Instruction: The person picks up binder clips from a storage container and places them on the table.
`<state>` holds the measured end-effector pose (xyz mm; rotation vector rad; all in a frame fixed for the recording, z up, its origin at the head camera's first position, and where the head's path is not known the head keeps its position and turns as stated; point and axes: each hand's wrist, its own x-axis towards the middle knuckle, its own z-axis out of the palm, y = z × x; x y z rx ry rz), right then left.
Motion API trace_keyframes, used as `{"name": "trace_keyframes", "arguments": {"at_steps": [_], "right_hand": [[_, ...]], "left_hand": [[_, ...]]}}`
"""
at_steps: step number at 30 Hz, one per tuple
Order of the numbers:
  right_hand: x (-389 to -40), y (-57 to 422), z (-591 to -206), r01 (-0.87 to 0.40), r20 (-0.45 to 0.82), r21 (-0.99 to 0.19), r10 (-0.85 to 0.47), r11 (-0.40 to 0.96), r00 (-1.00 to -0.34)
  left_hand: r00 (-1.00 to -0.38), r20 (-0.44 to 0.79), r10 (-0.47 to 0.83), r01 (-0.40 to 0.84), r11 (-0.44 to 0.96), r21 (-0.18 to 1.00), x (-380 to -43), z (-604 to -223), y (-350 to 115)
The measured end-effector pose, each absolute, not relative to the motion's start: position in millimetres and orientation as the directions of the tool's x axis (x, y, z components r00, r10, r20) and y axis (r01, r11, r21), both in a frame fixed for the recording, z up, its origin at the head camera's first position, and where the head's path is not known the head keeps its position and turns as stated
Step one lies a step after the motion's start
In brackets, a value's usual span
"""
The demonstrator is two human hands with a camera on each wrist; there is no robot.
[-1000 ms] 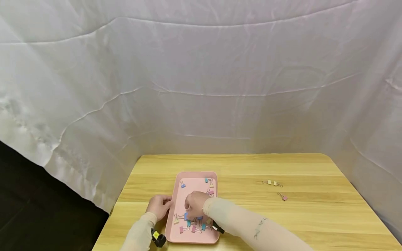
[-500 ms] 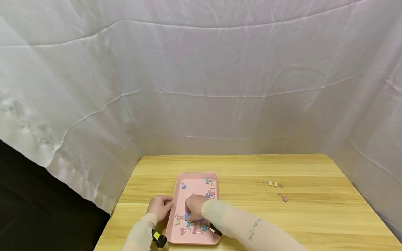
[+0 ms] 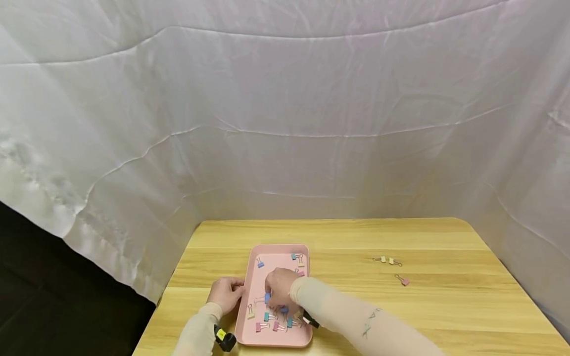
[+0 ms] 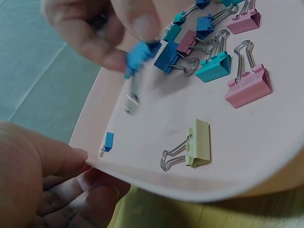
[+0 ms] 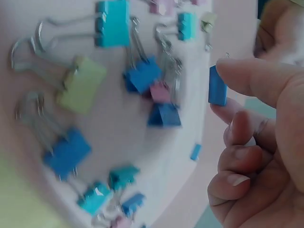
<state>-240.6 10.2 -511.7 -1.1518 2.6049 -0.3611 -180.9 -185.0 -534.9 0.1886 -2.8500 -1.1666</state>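
Apparently mid-pick, the right hand (image 3: 279, 287) pinches a blue clip (image 5: 218, 88) over the pink tray (image 3: 276, 258), whose edge the left hand (image 3: 225, 294) grips; the next move likely calls for lifting clear of the other clips (image 4: 214, 67)

No text is legible; the right sleeve (image 3: 338, 307) bears unclear marks (image 3: 367, 330).

Our left arm (image 3: 198, 329) comes up from the bottom edge; our right arm (image 3: 360, 319) stretches diagonally in from the lower right. Our left hand (image 3: 224, 294) shows its back, thumb (image 4: 59, 157) above curled fingers. Near it but apart, our right hand (image 3: 280, 287) pinches between thumb and forefinger, its remaining three fingers folded toward the palm.
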Motion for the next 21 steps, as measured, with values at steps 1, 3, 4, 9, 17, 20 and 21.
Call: {"name": "trace_keyframes", "arguments": {"at_steps": [1, 3, 4, 9, 17, 20, 21], "right_hand": [[-242, 13, -509, -0.673, -0.141, -0.343, -0.744, 0.655, -0.653], [-247, 21, -504, -0.659, -0.136, -0.363, -0.737, 0.659, -0.662], [-249, 25, -502, -0.663, -0.126, -0.362, -0.739, 0.656, -0.662], [-268, 56, -492, -0.645, -0.067, -0.409, -0.726, 0.645, -0.684], [-297, 143, -492, -0.578, 0.049, -0.519, -0.653, 0.630, -0.756], [-306, 183, -497, -0.564, 0.079, -0.508, -0.617, 0.651, -0.783], [-308, 197, -499, -0.561, 0.088, -0.505, -0.608, 0.656, -0.789]], "left_hand": [[-0.991, 0.005, -0.137, -0.094, 0.706, 0.702, -181, -535, -185], [-0.990, 0.003, -0.140, -0.098, 0.707, 0.700, -181, -535, -185], [-0.990, 0.003, -0.140, -0.098, 0.708, 0.699, -181, -535, -185], [-0.989, 0.010, -0.145, -0.097, 0.714, 0.694, -182, -538, -185], [-0.989, 0.004, -0.145, -0.102, 0.714, 0.693, -183, -538, -182], [-0.989, 0.005, -0.148, -0.103, 0.714, 0.693, -183, -538, -182], [-0.989, 0.004, -0.149, -0.105, 0.713, 0.693, -183, -538, -182]]}}
